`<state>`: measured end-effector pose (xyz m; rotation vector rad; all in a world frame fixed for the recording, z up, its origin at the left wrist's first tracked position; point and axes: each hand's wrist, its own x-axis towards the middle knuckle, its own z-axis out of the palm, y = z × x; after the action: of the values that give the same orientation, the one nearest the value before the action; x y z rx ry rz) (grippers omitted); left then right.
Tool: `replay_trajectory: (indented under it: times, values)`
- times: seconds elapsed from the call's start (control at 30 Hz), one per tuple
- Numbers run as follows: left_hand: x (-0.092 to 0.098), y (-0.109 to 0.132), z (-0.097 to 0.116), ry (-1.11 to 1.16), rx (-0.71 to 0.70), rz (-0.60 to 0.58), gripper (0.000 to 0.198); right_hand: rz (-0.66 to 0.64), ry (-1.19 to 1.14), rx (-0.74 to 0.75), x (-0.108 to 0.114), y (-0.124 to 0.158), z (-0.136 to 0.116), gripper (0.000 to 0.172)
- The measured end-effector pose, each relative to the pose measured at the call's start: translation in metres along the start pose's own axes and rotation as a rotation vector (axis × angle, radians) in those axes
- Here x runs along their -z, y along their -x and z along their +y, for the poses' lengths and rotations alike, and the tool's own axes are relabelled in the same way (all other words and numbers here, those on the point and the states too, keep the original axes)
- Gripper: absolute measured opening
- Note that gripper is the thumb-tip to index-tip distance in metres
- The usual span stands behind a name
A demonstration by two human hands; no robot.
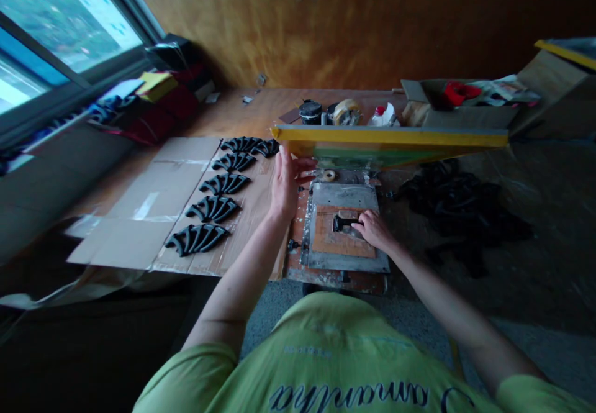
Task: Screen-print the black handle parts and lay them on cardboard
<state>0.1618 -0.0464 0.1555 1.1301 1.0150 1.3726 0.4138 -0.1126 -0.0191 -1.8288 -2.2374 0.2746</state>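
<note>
My left hand (pixel 285 183) is raised at the left end of a yellow-edged screen frame (pixel 391 136), which stands tilted up. Its fingers are stretched out and apart; whether they touch the frame I cannot tell. My right hand (pixel 372 226) pinches the right end of a small black T-shaped piece (pixel 343 223). That piece lies over a brown board (pixel 326 242) on a grey metal plate (pixel 347 195). To the left, curved black pieces (pixel 198 239) sit in several fanned rows on flattened cardboard (pixel 251 239).
A heap of black pieces (pixel 465 208) lies to the right. Behind the frame are a dark jar (pixel 310 112), tape rolls (pixel 347 113) and a red-capped bottle (pixel 379 115). An open carton (pixel 465 118) stands at the back right. Clamp knobs (pixel 293 245) stick out beside the plate.
</note>
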Motion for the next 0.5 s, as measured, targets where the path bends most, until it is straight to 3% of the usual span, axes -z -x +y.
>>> replay_trajectory:
  times: [0.07,0.17,0.2,0.3,0.37,0.43,0.5]
  values:
    - [-0.002,0.031,-0.024,0.011,0.157,0.005,0.067,-0.035,0.019,-0.079,-0.003,0.003,-0.019,0.018]
    - [-0.007,0.094,-0.071,-0.015,0.711,-0.204,0.073,0.005,-0.062,-0.177,0.000,0.010,-0.051,0.019]
    - [-0.010,0.113,-0.085,0.013,0.817,-0.208,0.072,0.035,-0.101,-0.139,0.001,0.014,-0.062,0.019]
    - [-0.004,0.139,-0.117,0.169,0.864,-0.144,0.063,0.046,-0.249,0.174,0.006,0.030,-0.073,0.014]
    - [0.020,0.130,-0.128,0.114,0.814,-0.049,0.056,0.043,-0.296,0.266,0.014,0.044,-0.044,0.022]
    - [0.061,0.109,-0.133,-0.116,0.710,0.065,0.054,0.083,-0.198,0.093,0.024,0.063,0.016,0.038]
    - [0.110,0.087,-0.136,-0.422,0.574,0.147,0.056,0.044,0.027,-0.151,0.029,0.091,0.092,0.047]
